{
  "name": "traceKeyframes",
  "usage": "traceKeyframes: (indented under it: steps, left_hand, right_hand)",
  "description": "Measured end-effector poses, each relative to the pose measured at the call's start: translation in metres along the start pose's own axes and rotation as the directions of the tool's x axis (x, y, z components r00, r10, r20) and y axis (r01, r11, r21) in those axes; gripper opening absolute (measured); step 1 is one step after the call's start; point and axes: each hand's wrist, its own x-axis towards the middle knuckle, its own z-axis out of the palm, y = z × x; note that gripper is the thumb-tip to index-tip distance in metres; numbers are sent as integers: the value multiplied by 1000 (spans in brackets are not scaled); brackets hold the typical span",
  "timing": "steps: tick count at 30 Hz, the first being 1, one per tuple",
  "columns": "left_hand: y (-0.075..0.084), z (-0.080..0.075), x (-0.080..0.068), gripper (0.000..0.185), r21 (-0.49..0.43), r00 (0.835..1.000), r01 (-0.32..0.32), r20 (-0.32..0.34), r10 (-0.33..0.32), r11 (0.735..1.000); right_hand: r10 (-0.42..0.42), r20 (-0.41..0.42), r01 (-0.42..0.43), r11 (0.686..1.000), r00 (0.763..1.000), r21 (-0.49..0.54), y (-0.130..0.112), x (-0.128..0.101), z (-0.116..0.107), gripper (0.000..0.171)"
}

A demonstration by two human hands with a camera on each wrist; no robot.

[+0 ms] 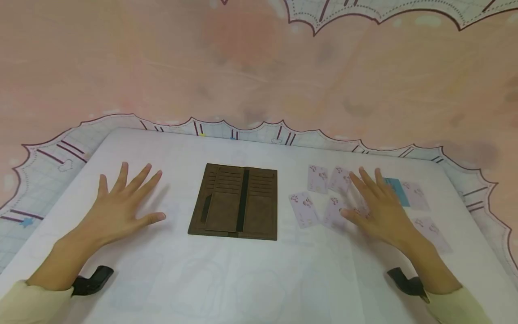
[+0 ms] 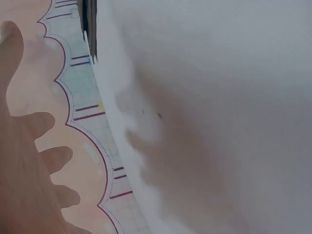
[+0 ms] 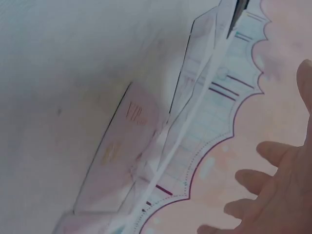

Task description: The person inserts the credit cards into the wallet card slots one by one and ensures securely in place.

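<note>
The table [image 1: 251,279] is big and white, and it stands on a pink floor mat [image 1: 259,67] with a wavy blue edge. A brown wallet [image 1: 236,201] lies open and flat in the middle of the table, with its card slots facing up.

The left hand [image 1: 121,202] lies flat on the table, left of the wallet and well apart from it. Its fingers are straight and spread wide, and it holds nothing. The right hand [image 1: 374,207] is on the other side of the wallet. Its fingers are straight too, and they rest on a little pile of loose cards [image 1: 336,198] spread out on the table. The hand grips no card.

Most of the cards are pale purple with small pictures on them. One purple card [image 1: 303,209] lies nearest to the wallet, just beside the right hand's thumb. One blue card [image 1: 397,190] peeks out on the far side of the right hand, away from the wallet. In the right wrist view, one card [image 3: 122,156] shows the word VIP.

The cards lie very flat, so I think picking one up well means sliding a single card off the others with a fingertip, then pinching its edge. Pushing down on many cards at once could drag them all along.
</note>
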Motion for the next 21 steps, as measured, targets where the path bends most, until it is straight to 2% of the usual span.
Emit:
traceKeyframes:
  steps: [6, 12, 16, 21]
  left_hand:
    - [11, 1, 13, 95, -60, 1000, 1, -28, -3, 998]
    - [22, 6, 21, 91, -153, 995, -21, -102, 5, 988]
    - [29, 11, 25, 90, -200, 991, -55, -130, 29, 978]
    - [35, 16, 29, 90, -286, 993, -46, -120, 12, 957]
  right_hand:
    - [1, 25, -5, 986, 1000, 164, 0, 8, 9, 82]
    - [0, 108, -36, 941, 994, 337, -4, 15, 16, 78]
    - [-18, 135, -34, 928, 991, 370, -7, 19, 21, 74]
    - [-65, 117, 12, 916, 991, 400, -11, 25, 24, 72]
